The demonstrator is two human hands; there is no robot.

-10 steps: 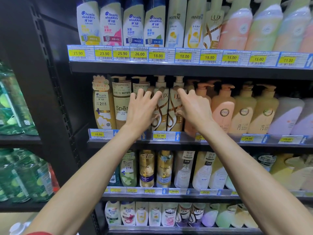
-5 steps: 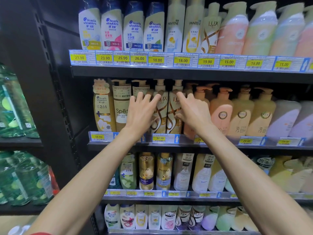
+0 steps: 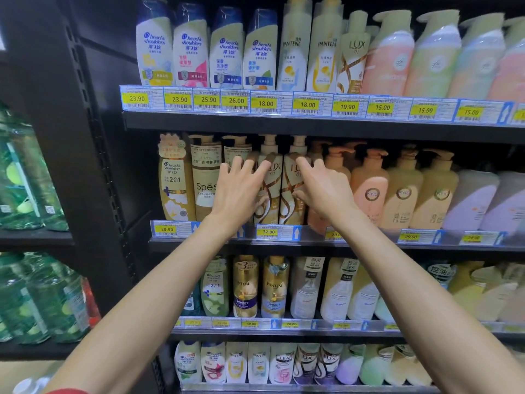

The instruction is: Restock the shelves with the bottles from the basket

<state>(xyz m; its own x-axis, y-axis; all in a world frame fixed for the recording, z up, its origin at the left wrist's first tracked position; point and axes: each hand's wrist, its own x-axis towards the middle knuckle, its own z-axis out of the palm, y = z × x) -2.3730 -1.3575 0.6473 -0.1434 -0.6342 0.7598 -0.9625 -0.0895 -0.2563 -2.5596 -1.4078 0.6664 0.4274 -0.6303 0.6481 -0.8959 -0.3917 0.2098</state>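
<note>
Head view: the left hand (image 3: 241, 194) is spread, fingers straight, tips resting against the shoulder of the left LUX bottle (image 3: 274, 189). The right hand (image 3: 326, 191) is also spread, fingers extended, thumb touching the right LUX bottle (image 3: 291, 203). Both bottles are glossy cream plastic with gold-brown swirls and pump tops. They stand upright, side by side, on the dark metal shelf (image 3: 369, 247), above the 32.90 price tag (image 3: 268, 231), between a Spēs bottle (image 3: 204, 183) and rounded peach pump bottles (image 3: 369, 194).

Pump bottles (image 3: 369, 189) packed tight, upper shelf (image 3: 284, 127) low overhead (thin dark gap between), depth behind unclear
</note>
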